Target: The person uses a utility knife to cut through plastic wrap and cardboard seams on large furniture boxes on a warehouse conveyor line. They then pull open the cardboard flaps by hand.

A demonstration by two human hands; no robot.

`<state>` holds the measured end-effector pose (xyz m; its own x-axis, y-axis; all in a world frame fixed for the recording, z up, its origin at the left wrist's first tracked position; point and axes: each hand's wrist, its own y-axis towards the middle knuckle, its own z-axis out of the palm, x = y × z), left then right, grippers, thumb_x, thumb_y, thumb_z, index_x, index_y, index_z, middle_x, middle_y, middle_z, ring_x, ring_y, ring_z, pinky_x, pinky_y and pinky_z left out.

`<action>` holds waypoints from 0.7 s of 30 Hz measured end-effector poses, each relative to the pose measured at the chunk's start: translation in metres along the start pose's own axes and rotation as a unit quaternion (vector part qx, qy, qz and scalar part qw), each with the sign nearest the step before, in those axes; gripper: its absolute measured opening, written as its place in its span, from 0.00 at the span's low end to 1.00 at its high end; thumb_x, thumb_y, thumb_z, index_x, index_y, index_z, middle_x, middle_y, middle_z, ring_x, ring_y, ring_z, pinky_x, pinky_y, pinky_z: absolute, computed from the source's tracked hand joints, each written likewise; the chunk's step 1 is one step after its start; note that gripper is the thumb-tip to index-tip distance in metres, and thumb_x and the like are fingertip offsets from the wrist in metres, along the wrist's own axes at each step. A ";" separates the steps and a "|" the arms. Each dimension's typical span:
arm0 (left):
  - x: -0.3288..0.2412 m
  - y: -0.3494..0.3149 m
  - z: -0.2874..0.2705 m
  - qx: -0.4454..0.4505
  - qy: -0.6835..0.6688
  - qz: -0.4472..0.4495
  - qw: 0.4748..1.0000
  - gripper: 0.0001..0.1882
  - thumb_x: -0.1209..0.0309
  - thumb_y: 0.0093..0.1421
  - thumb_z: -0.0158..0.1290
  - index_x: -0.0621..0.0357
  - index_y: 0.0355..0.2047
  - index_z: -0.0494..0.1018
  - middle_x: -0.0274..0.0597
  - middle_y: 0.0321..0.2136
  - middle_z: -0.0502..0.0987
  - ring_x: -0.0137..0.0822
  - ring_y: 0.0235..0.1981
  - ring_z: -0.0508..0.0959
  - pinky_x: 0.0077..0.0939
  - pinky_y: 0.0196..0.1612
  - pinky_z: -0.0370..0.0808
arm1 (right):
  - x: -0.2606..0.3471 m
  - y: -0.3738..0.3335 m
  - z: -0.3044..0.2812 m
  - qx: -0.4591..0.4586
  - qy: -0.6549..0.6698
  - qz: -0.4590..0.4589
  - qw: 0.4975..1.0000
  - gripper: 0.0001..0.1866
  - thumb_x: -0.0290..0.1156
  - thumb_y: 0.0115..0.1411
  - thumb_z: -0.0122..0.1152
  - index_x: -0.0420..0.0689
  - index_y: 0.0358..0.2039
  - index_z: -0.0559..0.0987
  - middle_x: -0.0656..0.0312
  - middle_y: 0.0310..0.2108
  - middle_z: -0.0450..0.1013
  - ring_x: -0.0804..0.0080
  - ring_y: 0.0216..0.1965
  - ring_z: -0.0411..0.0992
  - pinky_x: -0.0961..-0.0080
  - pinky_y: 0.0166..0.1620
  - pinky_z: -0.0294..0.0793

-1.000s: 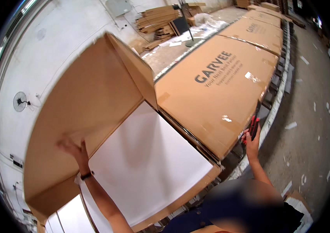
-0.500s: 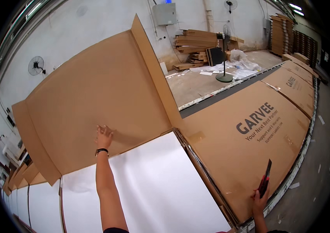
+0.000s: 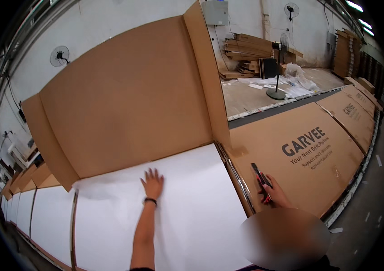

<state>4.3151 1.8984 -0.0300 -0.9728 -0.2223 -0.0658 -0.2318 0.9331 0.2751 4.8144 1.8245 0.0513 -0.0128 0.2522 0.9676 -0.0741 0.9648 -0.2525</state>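
My left hand [image 3: 153,183] lies flat with fingers spread on a large white sheet [image 3: 192,217] inside an opened cardboard box. The box's big brown lid flap [image 3: 129,104] stands raised behind the sheet. A dark band sits on my left wrist. My right hand [image 3: 274,195] rests on the neighbouring closed brown carton [image 3: 309,158] and grips a red and black utility knife [image 3: 261,175], its tip pointing away from me. A metal edge [image 3: 235,176] runs between the white sheet and that carton.
More flat brown cartons [image 3: 356,113] line up to the right. Further opened boxes with white sheets [image 3: 34,207] continue to the left. A standing fan [image 3: 277,67], stacked cardboard [image 3: 246,49] and loose scraps sit at the back by the white wall. Grey floor [image 3: 372,203] lies at right.
My left hand came down off the raised lid flap onto the white sheet. My right hand with the knife moved closer to the box edge. The view shifted left.
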 end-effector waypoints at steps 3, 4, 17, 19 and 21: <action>-0.020 -0.034 -0.034 -0.017 -0.091 0.103 0.990 0.24 0.58 0.63 0.37 0.54 0.56 0.61 0.50 0.58 0.59 0.51 0.61 0.54 0.58 0.60 0.46 | 0.000 0.049 0.006 0.085 -0.118 -0.036 0.989 0.24 0.27 0.62 0.44 0.48 0.58 0.55 0.54 0.26 0.71 0.71 0.16 0.70 0.75 0.18 0.71; -0.017 -0.038 -0.038 -0.022 -0.085 0.094 0.992 0.24 0.58 0.63 0.37 0.54 0.56 0.61 0.50 0.58 0.59 0.51 0.61 0.54 0.58 0.60 0.46 | 0.005 0.063 0.015 0.096 -0.118 -0.040 0.988 0.24 0.27 0.62 0.44 0.48 0.58 0.55 0.54 0.26 0.71 0.71 0.16 0.70 0.75 0.18 0.71; -0.009 -0.030 -0.038 -0.093 -0.178 0.043 0.979 0.16 0.66 0.60 0.42 0.57 0.45 0.69 0.50 0.49 0.68 0.48 0.53 0.63 0.51 0.57 0.54 | 0.065 0.212 0.045 0.129 -0.195 -0.065 0.970 0.19 0.30 0.61 0.45 0.47 0.53 0.65 0.58 0.27 0.73 0.71 0.16 0.71 0.74 0.17 0.73; -0.010 -0.028 -0.039 -0.086 -0.175 0.037 0.980 0.15 0.66 0.59 0.43 0.57 0.45 0.69 0.49 0.49 0.67 0.47 0.54 0.62 0.52 0.57 0.54 | 0.090 0.227 0.058 0.139 -0.272 -0.021 0.952 0.17 0.33 0.60 0.45 0.46 0.50 0.69 0.58 0.26 0.74 0.71 0.16 0.72 0.75 0.18 0.73; -0.014 -0.027 -0.038 -0.095 -0.184 0.036 0.978 0.15 0.65 0.59 0.44 0.57 0.44 0.69 0.49 0.49 0.67 0.47 0.54 0.63 0.52 0.57 0.54 | 0.117 0.242 0.075 0.135 -0.365 0.011 0.921 0.14 0.33 0.59 0.47 0.43 0.43 0.72 0.58 0.23 0.74 0.71 0.16 0.71 0.73 0.17 0.72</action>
<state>4.3351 1.8656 -0.0002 -0.9289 -0.0085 -0.3702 -0.1924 0.8653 0.4628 4.7205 2.0821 0.1040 -0.6775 0.0589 0.7332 -0.3095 0.8814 -0.3568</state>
